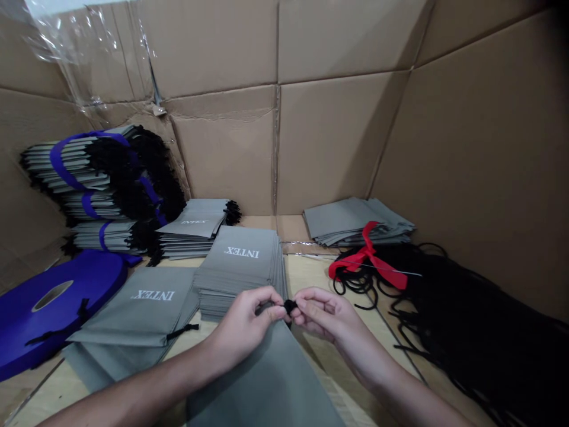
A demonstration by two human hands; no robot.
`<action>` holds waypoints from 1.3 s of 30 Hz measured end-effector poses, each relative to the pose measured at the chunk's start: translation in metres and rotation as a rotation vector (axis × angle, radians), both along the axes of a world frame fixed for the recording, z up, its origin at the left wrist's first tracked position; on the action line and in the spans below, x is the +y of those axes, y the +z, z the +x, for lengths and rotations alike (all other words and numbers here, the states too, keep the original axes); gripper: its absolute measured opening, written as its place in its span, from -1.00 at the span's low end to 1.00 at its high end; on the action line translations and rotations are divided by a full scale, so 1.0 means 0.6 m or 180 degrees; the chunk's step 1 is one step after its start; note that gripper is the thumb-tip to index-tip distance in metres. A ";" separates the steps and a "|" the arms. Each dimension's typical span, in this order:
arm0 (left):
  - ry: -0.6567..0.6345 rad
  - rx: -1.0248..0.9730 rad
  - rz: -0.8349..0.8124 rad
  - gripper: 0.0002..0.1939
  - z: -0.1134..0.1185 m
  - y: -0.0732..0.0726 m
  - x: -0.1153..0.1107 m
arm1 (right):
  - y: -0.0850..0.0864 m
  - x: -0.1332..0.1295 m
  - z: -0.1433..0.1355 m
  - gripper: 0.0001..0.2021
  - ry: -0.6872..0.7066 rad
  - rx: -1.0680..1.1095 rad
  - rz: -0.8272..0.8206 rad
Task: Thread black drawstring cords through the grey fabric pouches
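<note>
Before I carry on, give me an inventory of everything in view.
Nearest bag: 1, grey, front centre
Held cord: count unclear, black, between both hands
INTEX-printed stacks: 2, grey, centre and behind it to the left
Loose INTEX bags: more than one, grey, left of centre
Strapped bundles: at least 3, grey with black cords and blue straps, back left
Ribbon roll: 1, blue, far left
Right-hand stack: 1, grey, back right
Cord pile: many cords, black, right
Strip: 1, red, on the cord pile
Cardboard walls: brown, back and sides
Film: clear, upper left
Work surface: pale, beneath
Left hand: 1, bare, centre
Right hand: 1, bare, centre-right
</note>
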State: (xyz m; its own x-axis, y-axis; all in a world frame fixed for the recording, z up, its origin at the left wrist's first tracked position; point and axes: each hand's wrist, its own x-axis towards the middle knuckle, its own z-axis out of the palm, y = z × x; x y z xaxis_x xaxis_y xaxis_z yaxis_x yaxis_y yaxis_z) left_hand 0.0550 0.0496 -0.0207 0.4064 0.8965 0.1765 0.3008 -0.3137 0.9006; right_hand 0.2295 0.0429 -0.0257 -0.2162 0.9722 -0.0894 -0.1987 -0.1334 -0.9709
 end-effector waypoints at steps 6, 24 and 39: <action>-0.0114 0.0214 0.0288 -0.87 -0.004 0.007 -0.006 | 0.013 -0.006 0.004 -0.71 0.0027 0.0307 -0.0196; 0.0099 0.0359 0.0626 -0.79 -0.001 0.009 -0.008 | 0.007 0.010 0.013 -0.66 -0.0311 -0.0425 0.0542; 0.0076 0.0741 0.0598 -0.83 -0.002 0.008 -0.011 | 0.006 -0.009 0.009 -0.88 -0.0085 -0.2150 0.2565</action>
State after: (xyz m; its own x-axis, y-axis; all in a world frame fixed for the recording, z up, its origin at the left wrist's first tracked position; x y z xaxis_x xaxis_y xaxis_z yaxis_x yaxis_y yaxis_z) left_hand 0.0540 0.0433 -0.0158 0.4346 0.8668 0.2447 0.5019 -0.4586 0.7334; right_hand 0.2352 0.0375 -0.0220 -0.3401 0.8015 0.4919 0.4237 0.5976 -0.6807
